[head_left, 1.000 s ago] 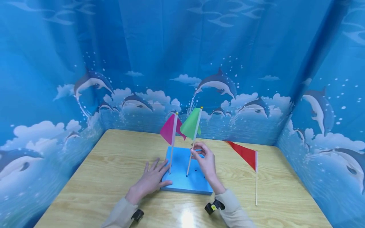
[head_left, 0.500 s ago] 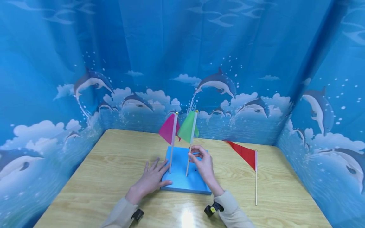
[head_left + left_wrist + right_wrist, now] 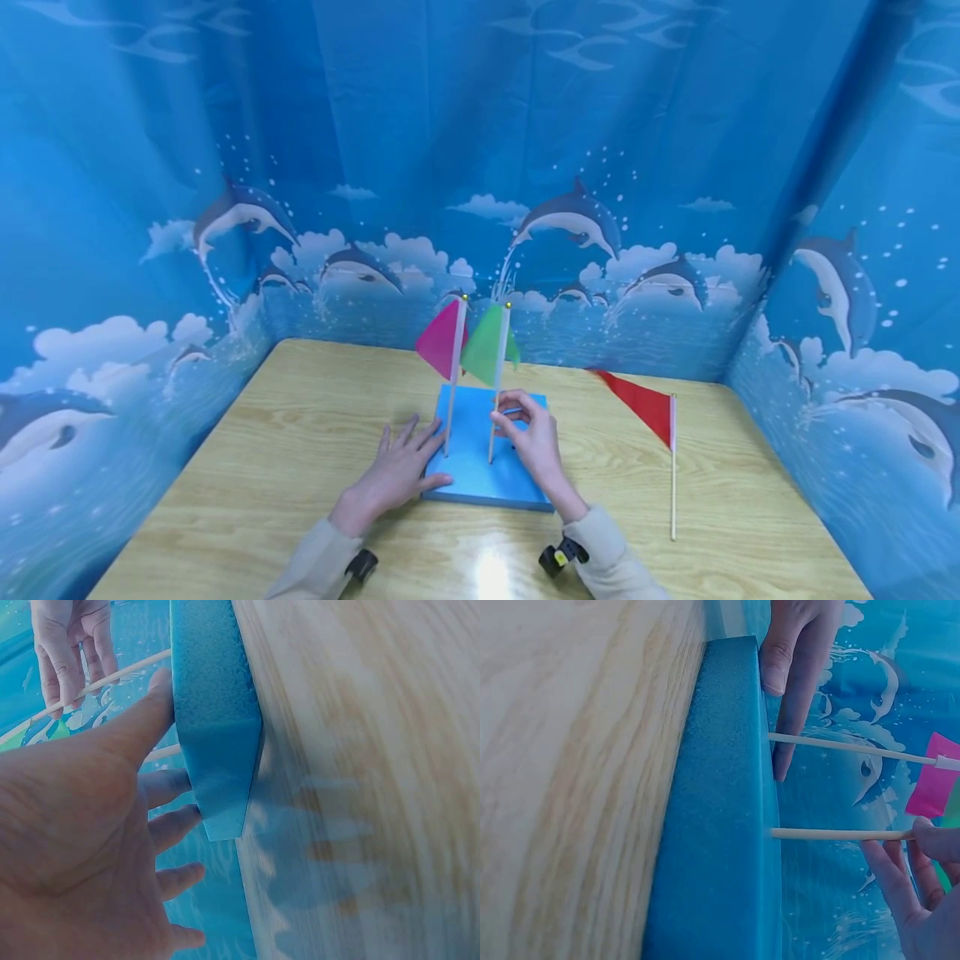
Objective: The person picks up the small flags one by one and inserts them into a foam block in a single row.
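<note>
A blue foam block (image 3: 480, 467) lies on the wooden table (image 3: 262, 450). A pink flag (image 3: 441, 342) stands upright in it on a thin stick. Beside it a green flag (image 3: 486, 346) stands in the block, and my right hand (image 3: 525, 429) pinches its stick (image 3: 840, 835) low down. My left hand (image 3: 397, 471) rests flat with straight fingers on the block's left edge (image 3: 214, 712), thumb along its near side. In the right wrist view both sticks enter the foam (image 3: 727, 825).
A red flag (image 3: 645, 404) on a stick lies flat on the table to the right of the block. Blue dolphin-print curtains (image 3: 480, 167) wall the table at the back and both sides.
The green flag has come down and stands straighter, its stick sunk deeper into the block. My right hand moved down and slightly left with it. The left hand stayed put.
</note>
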Tool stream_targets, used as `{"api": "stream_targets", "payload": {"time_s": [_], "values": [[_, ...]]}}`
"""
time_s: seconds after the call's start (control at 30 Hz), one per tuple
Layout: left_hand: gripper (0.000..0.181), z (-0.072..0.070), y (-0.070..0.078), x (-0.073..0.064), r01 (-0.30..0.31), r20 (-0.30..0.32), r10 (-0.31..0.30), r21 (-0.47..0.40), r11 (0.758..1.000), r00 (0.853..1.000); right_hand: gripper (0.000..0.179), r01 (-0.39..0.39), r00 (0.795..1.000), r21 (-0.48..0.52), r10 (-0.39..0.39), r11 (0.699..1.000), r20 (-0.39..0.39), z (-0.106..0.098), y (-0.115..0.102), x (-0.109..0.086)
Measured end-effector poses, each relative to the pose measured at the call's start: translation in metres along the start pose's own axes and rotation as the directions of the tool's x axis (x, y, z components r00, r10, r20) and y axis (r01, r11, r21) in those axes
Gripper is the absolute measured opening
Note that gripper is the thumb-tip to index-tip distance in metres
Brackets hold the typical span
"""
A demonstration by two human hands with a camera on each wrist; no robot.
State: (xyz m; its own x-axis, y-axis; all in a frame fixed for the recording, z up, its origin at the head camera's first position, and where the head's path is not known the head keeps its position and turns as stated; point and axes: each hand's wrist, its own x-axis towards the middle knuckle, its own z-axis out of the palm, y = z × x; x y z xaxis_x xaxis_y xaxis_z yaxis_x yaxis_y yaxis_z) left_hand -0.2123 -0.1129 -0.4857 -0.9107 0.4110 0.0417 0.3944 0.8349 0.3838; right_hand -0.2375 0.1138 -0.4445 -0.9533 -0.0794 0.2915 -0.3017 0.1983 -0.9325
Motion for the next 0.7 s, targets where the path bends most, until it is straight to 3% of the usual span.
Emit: {"api": "stream_targets", "payload": {"time_s": [0.2, 0.5, 0.7], "values": [[0.074, 0.0, 0.0, 0.0, 0.003, 0.004, -0.003, 0.001, 1.0, 1.0, 0.021, -0.007, 1.0, -0.012, 0.007, 1.0, -0.022, 0.001, 0.021, 0.005], [0.075, 0.001, 0.0, 0.001, 0.005, 0.015, -0.005, 0.01, 1.0, 1.0, 0.023, -0.037, 0.999, -0.035, 0.036, 0.999, -0.015, -0.004, 0.02, 0.003], [0.075, 0.003, -0.001, 0.001, -0.013, 0.004, 0.013, 0.001, 1.0, 1.0, 0.025, -0.003, 1.0, -0.047, 0.002, 0.999, -0.03, -0.011, 0.019, 0.004]]}}
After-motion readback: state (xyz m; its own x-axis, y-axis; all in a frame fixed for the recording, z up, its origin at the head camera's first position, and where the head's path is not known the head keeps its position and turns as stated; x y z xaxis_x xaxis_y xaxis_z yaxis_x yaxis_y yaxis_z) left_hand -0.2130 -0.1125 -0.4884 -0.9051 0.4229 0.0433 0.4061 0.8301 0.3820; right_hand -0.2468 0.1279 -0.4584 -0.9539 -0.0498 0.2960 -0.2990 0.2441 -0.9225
